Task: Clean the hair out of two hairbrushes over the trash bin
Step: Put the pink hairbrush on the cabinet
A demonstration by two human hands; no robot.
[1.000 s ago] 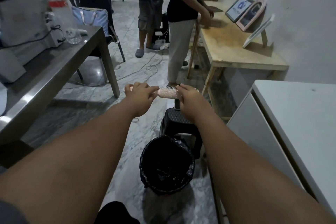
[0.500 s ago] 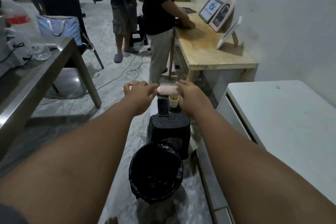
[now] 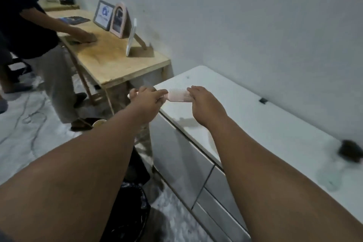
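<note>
Black plastic lines the trash bin (image 3: 131, 216) low in the view beneath the left forearm. Farther out, the left hand (image 3: 146, 97) closes around the handle of a pink hairbrush (image 3: 177, 95), bristles up, while the right hand (image 3: 203, 102) touches its far end with loosely curled fingers. The brush now hangs over the white cabinet top (image 3: 255, 124), no longer above the bin; a second person (image 3: 29, 31) leans on the wooden table (image 3: 117, 59) beyond.

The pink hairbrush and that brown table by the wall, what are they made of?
The pink hairbrush looks like smooth moulded plastic: one even pastel colour, with thin matching bristles. The brown table looks like bare plywood: pale grainy top, a layered-looking edge and no shine. Both are guesses from looks alone.
</note>
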